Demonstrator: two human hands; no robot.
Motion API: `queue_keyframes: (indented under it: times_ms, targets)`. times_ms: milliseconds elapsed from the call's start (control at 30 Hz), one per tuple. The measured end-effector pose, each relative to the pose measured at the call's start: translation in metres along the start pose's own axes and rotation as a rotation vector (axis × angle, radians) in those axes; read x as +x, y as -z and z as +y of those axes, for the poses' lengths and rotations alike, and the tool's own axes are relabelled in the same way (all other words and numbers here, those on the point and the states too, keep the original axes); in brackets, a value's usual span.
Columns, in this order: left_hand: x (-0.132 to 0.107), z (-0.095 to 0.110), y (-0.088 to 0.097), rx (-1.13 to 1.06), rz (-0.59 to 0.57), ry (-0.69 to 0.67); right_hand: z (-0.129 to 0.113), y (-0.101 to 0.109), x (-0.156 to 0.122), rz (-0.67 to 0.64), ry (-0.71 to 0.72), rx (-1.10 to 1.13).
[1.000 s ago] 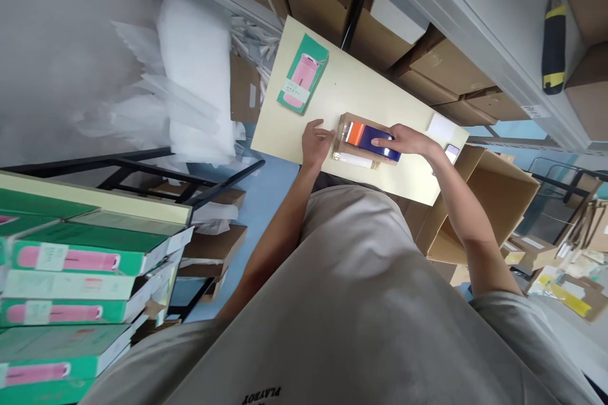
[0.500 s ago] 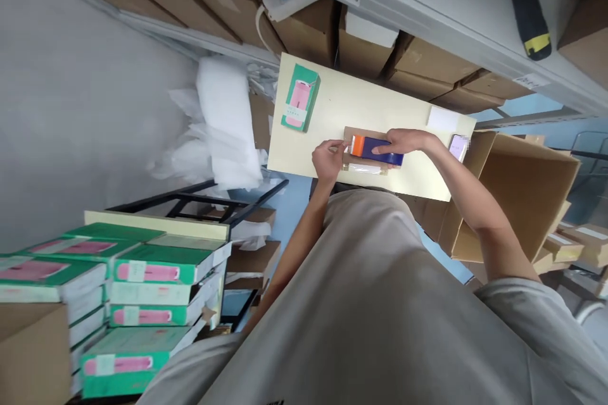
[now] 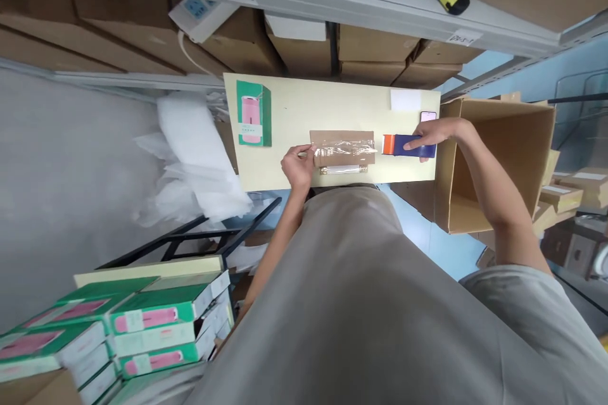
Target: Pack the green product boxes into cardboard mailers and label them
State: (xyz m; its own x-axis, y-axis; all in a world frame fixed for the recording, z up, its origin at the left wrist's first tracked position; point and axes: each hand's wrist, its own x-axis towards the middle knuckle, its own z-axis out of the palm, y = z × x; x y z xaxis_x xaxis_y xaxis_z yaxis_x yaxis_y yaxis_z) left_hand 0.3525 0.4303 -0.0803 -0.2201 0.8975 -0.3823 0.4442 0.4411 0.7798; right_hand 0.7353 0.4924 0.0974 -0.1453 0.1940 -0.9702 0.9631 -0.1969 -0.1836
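A small brown cardboard box (image 3: 342, 137) lies on the cream tabletop in front of me. Clear packing tape (image 3: 344, 150) stretches along its top towards the dispenser. At the box's left end, my left hand (image 3: 299, 166) is closed, thumb and finger pinching the tape's end. My right hand (image 3: 434, 133) grips a blue and orange tape dispenser (image 3: 403, 145), held to the right of the box and apart from it. Below the box's near edge shows a clear-wrapped piece with a white label (image 3: 343, 169). The right fingers are partly hidden behind the dispenser.
A green box with a pink bottle picture (image 3: 254, 114) stands at the table's left. A phone (image 3: 428, 116) and white paper (image 3: 405, 100) lie at the right. Beyond are a large open carton (image 3: 494, 164), stacked green boxes (image 3: 156, 316), white wrap (image 3: 190, 145) and a shelf (image 3: 332, 3).
My right hand has moved right with the tape dispenser, drawing clear tape out along the box. My left hand stays at the box's left end. The camera view has turned and shifted.
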Motion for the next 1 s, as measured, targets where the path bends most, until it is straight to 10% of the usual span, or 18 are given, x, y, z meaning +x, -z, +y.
queue_keyframes:
  times_ms: [533, 1000]
  targets:
    - [0.063, -0.026, 0.052, 0.245, 0.084, 0.038, -0.031, -0.039, 0.049, 0.01, 0.27, 0.24]
    - [0.057, -0.025, 0.047, 0.231, 0.09, 0.05, -0.021, -0.052, 0.094, 0.012, 0.205, 0.224]
